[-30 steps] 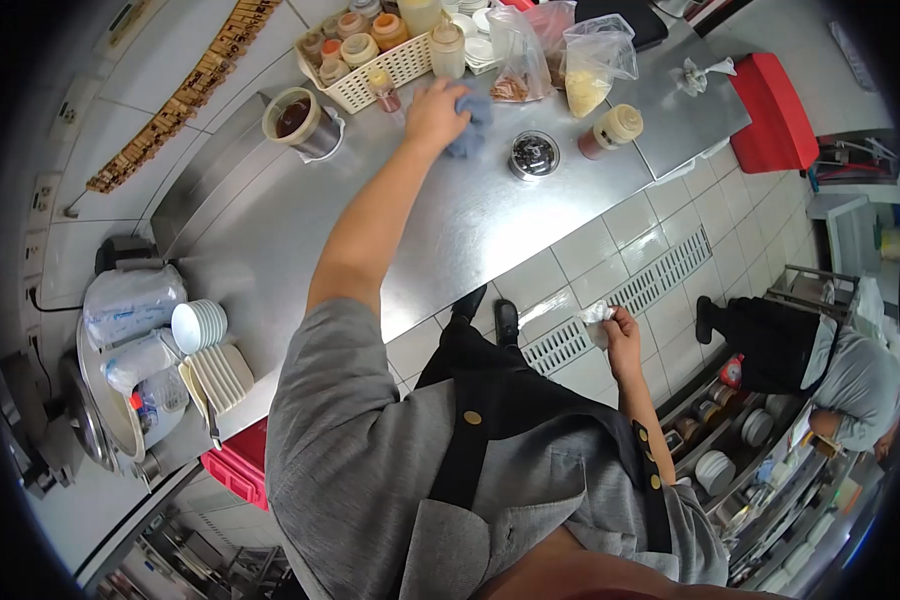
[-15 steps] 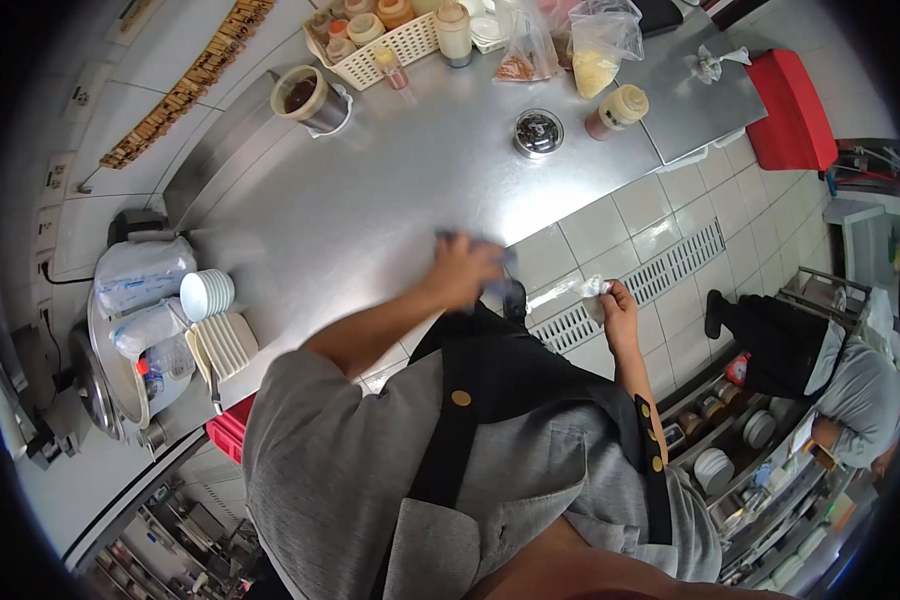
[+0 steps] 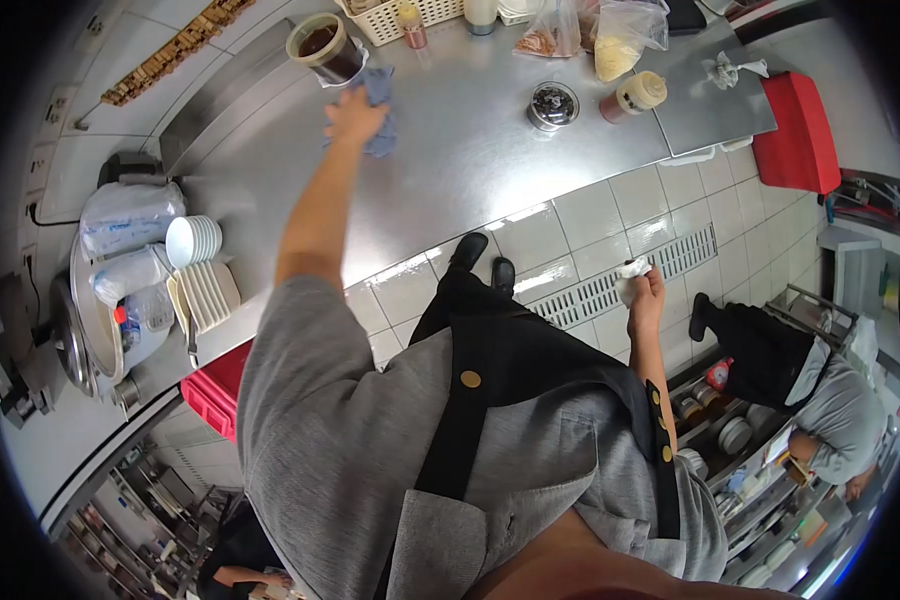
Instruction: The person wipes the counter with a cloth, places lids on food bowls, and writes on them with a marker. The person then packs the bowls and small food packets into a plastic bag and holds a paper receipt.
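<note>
Part of the blue cloth (image 3: 379, 88), upper left of the frame, is hidden beneath the left hand (image 3: 355, 117), whose palm is out of sight. Right of centre, the pale crumpled thing (image 3: 630, 274) in the right hand (image 3: 649, 291) is partly covered and too small to identify. The top edge cuts off the cream basket (image 3: 410, 20) and the wooden strip (image 3: 175, 52). At lower left, a co-worker (image 3: 238, 548) is cut by the bottom edge

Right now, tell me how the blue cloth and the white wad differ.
The cloth is blue; the wad is white. The cloth lies on the counter under the left hand; the wad is held away from the counter in the right hand. The cloth shows larger than the wad. Both are touched by a hand.
</note>
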Tool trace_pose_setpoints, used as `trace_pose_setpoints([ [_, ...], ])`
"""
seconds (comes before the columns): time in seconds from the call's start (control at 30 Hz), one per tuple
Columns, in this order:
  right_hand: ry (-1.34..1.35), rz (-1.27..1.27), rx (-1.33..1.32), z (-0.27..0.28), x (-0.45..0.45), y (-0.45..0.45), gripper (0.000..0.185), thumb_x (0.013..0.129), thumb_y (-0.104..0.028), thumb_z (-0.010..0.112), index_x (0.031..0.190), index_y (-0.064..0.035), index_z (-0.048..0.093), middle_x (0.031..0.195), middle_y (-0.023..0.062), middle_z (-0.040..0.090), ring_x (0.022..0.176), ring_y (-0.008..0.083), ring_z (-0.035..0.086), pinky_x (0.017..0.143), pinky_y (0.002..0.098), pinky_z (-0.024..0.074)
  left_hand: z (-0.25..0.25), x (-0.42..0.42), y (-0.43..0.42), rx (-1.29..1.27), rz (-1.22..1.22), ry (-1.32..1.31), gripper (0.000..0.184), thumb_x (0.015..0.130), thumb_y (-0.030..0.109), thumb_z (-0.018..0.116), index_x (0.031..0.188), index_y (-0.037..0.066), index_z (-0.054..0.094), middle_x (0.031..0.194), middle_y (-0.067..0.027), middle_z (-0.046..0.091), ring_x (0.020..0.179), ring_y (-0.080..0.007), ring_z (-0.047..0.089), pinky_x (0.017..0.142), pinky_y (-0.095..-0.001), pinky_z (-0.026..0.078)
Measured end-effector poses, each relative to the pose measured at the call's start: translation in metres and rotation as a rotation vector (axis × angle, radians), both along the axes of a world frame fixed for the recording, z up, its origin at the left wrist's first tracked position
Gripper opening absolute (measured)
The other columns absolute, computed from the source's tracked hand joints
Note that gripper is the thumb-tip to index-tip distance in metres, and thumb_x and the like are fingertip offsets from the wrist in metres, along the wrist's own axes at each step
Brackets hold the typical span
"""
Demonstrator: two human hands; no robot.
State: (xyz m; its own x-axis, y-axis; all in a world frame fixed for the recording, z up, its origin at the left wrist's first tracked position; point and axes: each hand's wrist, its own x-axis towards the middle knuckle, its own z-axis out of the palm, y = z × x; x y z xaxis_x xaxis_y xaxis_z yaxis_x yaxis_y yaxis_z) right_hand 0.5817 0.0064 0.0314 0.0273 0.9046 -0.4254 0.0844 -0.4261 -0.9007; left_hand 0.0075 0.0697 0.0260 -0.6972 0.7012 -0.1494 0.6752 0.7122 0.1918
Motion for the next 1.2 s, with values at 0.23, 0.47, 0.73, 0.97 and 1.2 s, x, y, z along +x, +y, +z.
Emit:
trace_pose_setpoints([
  [0.23, -0.006, 0.186, 0.004, 0.005, -0.016, 0.000, 0.025, 0.091, -0.006, 0.048, 0.108, -0.0027, 0.067, 0.094, 0.0025, 0.067, 0.080, 0.0099, 0.061, 0.071, 0.0245, 0.0491, -0.004, 0.230, -0.088, 0.123, -0.908, -0.097, 0.040, 0.080, 0.012, 0.061, 0.112, 0.033, 0.071, 0.134, 0.0069, 0.056, 0.114, -0.0307, 0.046, 0.088, -0.0583, 0.039],
  [0.47, 0.029, 0.416, -0.001, 0.023, -0.041, 0.010, 0.024, 0.091, -0.006, 0.048, 0.106, -0.0025, 0.066, 0.095, 0.0035, 0.068, 0.084, 0.0116, 0.062, 0.076, 0.0254, 0.0488, -0.009, 0.204, -0.161, 0.295, -1.041, 0.143, 0.023, 0.078, 0.029, 0.066, 0.099, 0.031, 0.076, 0.144, 0.0044, 0.045, 0.122, -0.0312, 0.043, 0.088, -0.0578, 0.040],
  [0.73, 0.052, 0.609, 0.036, -0.001, -0.047, 0.018, 0.022, 0.091, -0.009, 0.051, 0.104, -0.0038, 0.067, 0.091, 0.0035, 0.068, 0.078, 0.0112, 0.062, 0.070, 0.0254, 0.0488, -0.001, 0.049, -0.394, -0.138, 0.046, -0.029, 0.031, 0.074, 0.010, 0.071, 0.103, 0.021, 0.077, 0.137, -0.0077, 0.053, 0.110, -0.0365, 0.056, 0.097, -0.0440, 0.052],
  [0.97, 0.085, 0.800, -0.110, -0.003, -0.101, -0.015, 0.024, 0.090, -0.006, 0.049, 0.107, -0.0033, 0.066, 0.095, 0.0045, 0.068, 0.081, 0.0121, 0.062, 0.072, 0.0266, 0.0494, 0.066, -0.005, -0.356, 0.821, 0.510, -0.152, 0.049, 0.072, 0.008, 0.064, 0.121, 0.004, 0.067, 0.133, -0.0246, 0.056, 0.125, -0.0378, 0.054, 0.105, -0.0402, 0.044],
  [1.2, 0.384, 1.049, -0.239, 0.012, -0.200, -0.068, 0.035, 0.095, -0.005, 0.051, 0.129, 0.0011, 0.056, 0.125, 0.0115, 0.063, 0.111, 0.0202, 0.062, 0.095, 0.0328, 0.0498, 0.136, 0.103, -0.290, 0.253, -0.170, -0.222, 0.104, 0.063, 0.057, 0.085, 0.151, 0.044, 0.032, 0.166, -0.0109, 0.003, 0.144, -0.0550, 0.009, 0.092, -0.0907, 0.016],
])
